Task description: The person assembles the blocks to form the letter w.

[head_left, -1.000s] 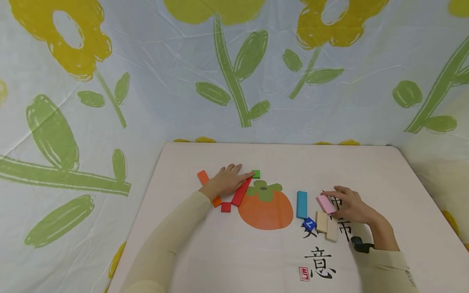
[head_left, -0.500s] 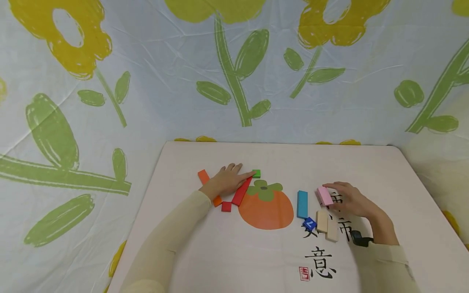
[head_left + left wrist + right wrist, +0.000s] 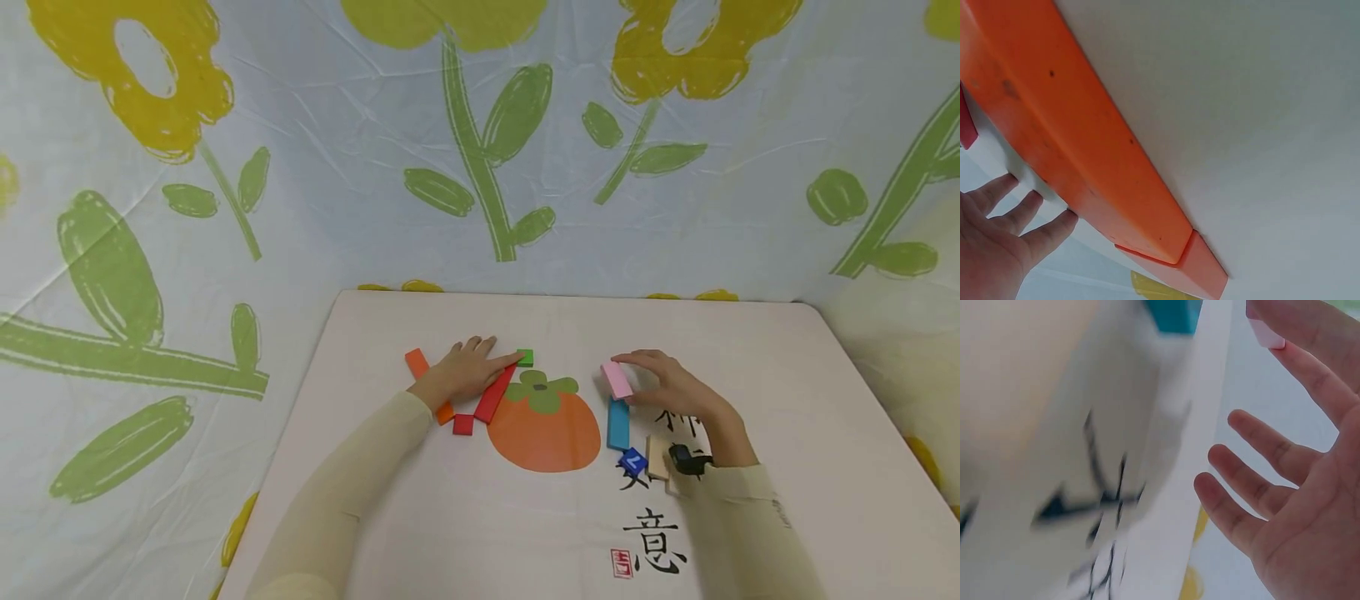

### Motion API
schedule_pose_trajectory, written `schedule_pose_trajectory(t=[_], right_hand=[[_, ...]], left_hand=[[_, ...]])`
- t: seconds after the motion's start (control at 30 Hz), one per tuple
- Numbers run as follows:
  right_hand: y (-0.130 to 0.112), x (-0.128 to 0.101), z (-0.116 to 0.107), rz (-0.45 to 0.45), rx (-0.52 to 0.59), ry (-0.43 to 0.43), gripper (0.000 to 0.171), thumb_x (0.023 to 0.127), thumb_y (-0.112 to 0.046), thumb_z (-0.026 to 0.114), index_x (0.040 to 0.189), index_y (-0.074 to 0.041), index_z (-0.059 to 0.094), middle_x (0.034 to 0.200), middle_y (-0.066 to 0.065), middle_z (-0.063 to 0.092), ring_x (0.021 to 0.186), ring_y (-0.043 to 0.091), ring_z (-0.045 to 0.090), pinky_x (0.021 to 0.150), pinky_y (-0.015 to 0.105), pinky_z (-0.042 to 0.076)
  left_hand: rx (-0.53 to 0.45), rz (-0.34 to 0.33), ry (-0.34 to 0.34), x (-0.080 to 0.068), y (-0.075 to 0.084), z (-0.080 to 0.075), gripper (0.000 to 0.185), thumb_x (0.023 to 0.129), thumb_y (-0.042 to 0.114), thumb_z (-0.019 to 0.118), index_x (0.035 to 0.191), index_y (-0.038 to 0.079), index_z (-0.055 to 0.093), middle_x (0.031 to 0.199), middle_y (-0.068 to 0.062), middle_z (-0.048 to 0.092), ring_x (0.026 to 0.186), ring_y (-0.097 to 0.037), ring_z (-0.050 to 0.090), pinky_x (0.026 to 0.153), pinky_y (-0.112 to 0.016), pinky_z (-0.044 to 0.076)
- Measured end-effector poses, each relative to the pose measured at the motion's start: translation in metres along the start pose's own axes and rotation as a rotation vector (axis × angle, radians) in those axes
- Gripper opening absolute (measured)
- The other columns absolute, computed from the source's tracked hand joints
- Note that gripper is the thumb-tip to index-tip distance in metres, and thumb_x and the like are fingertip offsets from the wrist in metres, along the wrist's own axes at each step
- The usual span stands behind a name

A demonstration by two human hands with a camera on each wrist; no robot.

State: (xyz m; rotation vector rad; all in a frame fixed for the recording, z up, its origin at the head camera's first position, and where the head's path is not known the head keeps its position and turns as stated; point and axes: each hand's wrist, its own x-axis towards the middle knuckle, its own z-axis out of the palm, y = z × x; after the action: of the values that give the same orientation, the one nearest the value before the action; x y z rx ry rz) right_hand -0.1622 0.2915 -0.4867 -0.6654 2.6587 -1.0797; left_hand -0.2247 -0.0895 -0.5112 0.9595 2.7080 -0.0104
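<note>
In the head view my right hand [image 3: 671, 387] pinches a pink block [image 3: 617, 381] between thumb and index finger, over the far end of a blue block [image 3: 618, 427]. The right wrist view shows the other three fingers spread, with the pink block [image 3: 1266, 332] at the index fingertip. My left hand [image 3: 461, 371] lies with straight fingers between an orange bar [image 3: 416, 361] and a slanted red bar [image 3: 491, 398]. One of its fingertips reaches the red bar's top end, beside a small green block [image 3: 527, 357]. In the left wrist view the orange bar [image 3: 1079, 125] meets a salmon block [image 3: 1200, 269].
A red cube [image 3: 462, 425] sits between the bars' near ends. Near the blue block are a dark blue number cube [image 3: 633, 462] and wooden blocks [image 3: 657, 457], partly behind the right wrist. The tabletop [image 3: 465, 517] bears a printed persimmon [image 3: 543, 433] and black characters.
My right hand has lifted the pink block from beside the wooden blocks and carried it left and away, to the far end of the blue block. The left hand has stayed in place.
</note>
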Motion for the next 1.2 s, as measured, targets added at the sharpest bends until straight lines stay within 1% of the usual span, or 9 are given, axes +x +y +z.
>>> schedule_pose_trajectory(t=[0.13, 0.3, 0.5, 0.67, 0.73, 0.83, 0.93, 1.07, 1.2], right_hand=[[-0.008, 0.021, 0.011, 0.0, 0.011, -0.021, 0.059, 0.086, -0.008, 0.079, 0.141, -0.009, 0.056, 0.143, 0.022, 0.047, 0.134, 0.045, 0.033, 0.102, 0.071, 0.032], [-0.017, 0.044, 0.024, -0.011, 0.042, -0.055, 0.06, 0.085, -0.007, 0.08, 0.14, -0.009, 0.057, 0.143, 0.023, 0.047, 0.132, 0.044, 0.036, 0.102, 0.069, 0.035], [-0.026, 0.064, 0.037, -0.067, 0.064, -0.082, 0.057, 0.084, -0.005, 0.08, 0.138, -0.008, 0.06, 0.139, 0.021, 0.052, 0.128, 0.043, 0.04, 0.101, 0.067, 0.038], [-0.03, 0.077, 0.046, -0.053, 0.045, -0.113, 0.056, 0.085, -0.006, 0.078, 0.138, -0.009, 0.06, 0.139, 0.019, 0.052, 0.13, 0.042, 0.038, 0.102, 0.067, 0.037], [-0.031, 0.081, 0.049, -0.046, 0.042, -0.124, 0.057, 0.084, -0.007, 0.079, 0.138, -0.009, 0.06, 0.139, 0.019, 0.052, 0.131, 0.043, 0.037, 0.102, 0.068, 0.035], [-0.033, 0.085, 0.052, -0.063, 0.029, -0.136, 0.058, 0.084, -0.007, 0.079, 0.138, -0.006, 0.06, 0.139, 0.022, 0.051, 0.132, 0.047, 0.035, 0.102, 0.071, 0.032], [-0.035, 0.087, 0.053, -0.054, -0.009, -0.143, 0.057, 0.083, -0.009, 0.079, 0.137, -0.005, 0.06, 0.138, 0.023, 0.052, 0.132, 0.049, 0.033, 0.102, 0.073, 0.03], [-0.037, 0.087, 0.054, -0.002, -0.055, -0.149, 0.057, 0.083, -0.013, 0.08, 0.136, -0.008, 0.061, 0.141, 0.028, 0.047, 0.132, 0.052, 0.029, 0.101, 0.073, 0.027], [-0.039, 0.086, 0.056, 0.06, -0.067, -0.147, 0.056, 0.083, -0.016, 0.081, 0.135, -0.011, 0.062, 0.144, 0.033, 0.037, 0.131, 0.055, 0.026, 0.099, 0.073, 0.031]], left_hand=[[-0.009, -0.006, -0.005, -0.001, 0.0, -0.001, 0.054, 0.109, 0.04, 0.034, 0.159, 0.045, 0.016, 0.161, -0.012, 0.026, 0.143, -0.037, 0.028, 0.112, -0.056, 0.031], [-0.01, -0.012, -0.019, 0.0, 0.001, 0.0, 0.055, 0.109, 0.04, 0.035, 0.159, 0.046, 0.014, 0.162, -0.012, 0.024, 0.144, -0.036, 0.026, 0.113, -0.056, 0.03], [-0.002, -0.011, -0.027, 0.0, 0.001, 0.0, 0.057, 0.108, 0.038, 0.037, 0.159, 0.046, 0.013, 0.163, -0.012, 0.023, 0.144, -0.037, 0.026, 0.113, -0.056, 0.03], [-0.002, -0.014, -0.03, -0.001, 0.001, -0.001, 0.057, 0.108, 0.039, 0.038, 0.159, 0.046, 0.013, 0.163, -0.012, 0.023, 0.145, -0.037, 0.025, 0.113, -0.056, 0.03], [-0.002, -0.015, -0.032, -0.001, 0.001, -0.001, 0.057, 0.108, 0.039, 0.038, 0.159, 0.046, 0.013, 0.163, -0.012, 0.023, 0.145, -0.037, 0.025, 0.113, -0.056, 0.029], [-0.009, -0.016, -0.035, 0.0, 0.0, -0.001, 0.057, 0.108, 0.039, 0.038, 0.159, 0.046, 0.013, 0.163, -0.012, 0.023, 0.145, -0.037, 0.025, 0.113, -0.057, 0.029], [-0.014, -0.018, -0.039, 0.001, 0.0, 0.0, 0.057, 0.108, 0.039, 0.037, 0.159, 0.047, 0.013, 0.163, -0.011, 0.023, 0.145, -0.037, 0.025, 0.113, -0.057, 0.029], [-0.01, -0.019, -0.038, 0.002, 0.0, 0.0, 0.057, 0.108, 0.039, 0.037, 0.159, 0.046, 0.013, 0.163, -0.012, 0.023, 0.145, -0.037, 0.025, 0.113, -0.057, 0.029], [-0.016, -0.021, -0.032, 0.001, 0.001, -0.001, 0.056, 0.108, 0.039, 0.038, 0.159, 0.046, 0.015, 0.162, -0.012, 0.024, 0.145, -0.037, 0.025, 0.113, -0.057, 0.028]])
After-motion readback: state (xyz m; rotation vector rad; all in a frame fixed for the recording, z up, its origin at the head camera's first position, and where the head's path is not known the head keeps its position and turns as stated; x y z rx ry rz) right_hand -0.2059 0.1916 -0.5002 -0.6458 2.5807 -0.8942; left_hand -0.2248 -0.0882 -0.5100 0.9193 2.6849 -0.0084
